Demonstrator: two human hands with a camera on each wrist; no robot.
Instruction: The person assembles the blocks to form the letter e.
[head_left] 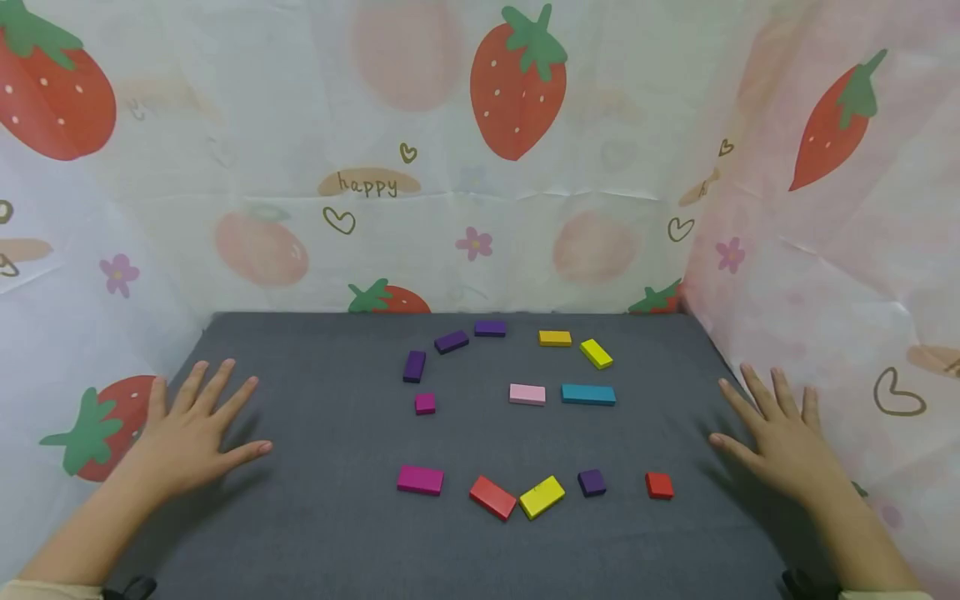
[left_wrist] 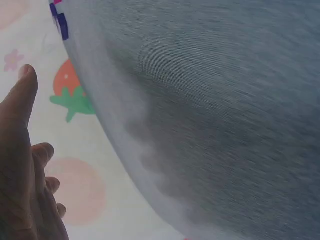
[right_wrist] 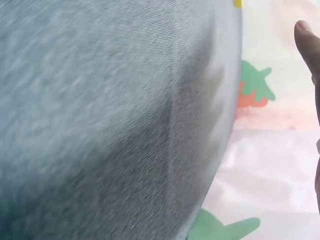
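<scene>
My left hand [head_left: 193, 433] hovers over the left side of the grey cloth with its fingers spread, holding nothing. On the opposite side, my right hand [head_left: 783, 442] is likewise spread and holds nothing. Among the coloured blocks between them, a magenta block [head_left: 421, 480] lies nearest the left hand and a small red block [head_left: 660, 486] nearest the right. In the front row are also a red oblong block [head_left: 492, 497], a yellow block [head_left: 542, 497] and a small purple block [head_left: 592, 482]. Further back lie a pink block [head_left: 527, 394], a blue block [head_left: 588, 394] and a small magenta block [head_left: 425, 403].
Three purple blocks, one of them a tilted purple block [head_left: 452, 342], form a curve at the back. An orange-yellow block [head_left: 555, 338] and a yellow block [head_left: 596, 353] lie right of them. Strawberry-printed curtains [head_left: 300, 108] border the grey cloth [head_left: 315, 542].
</scene>
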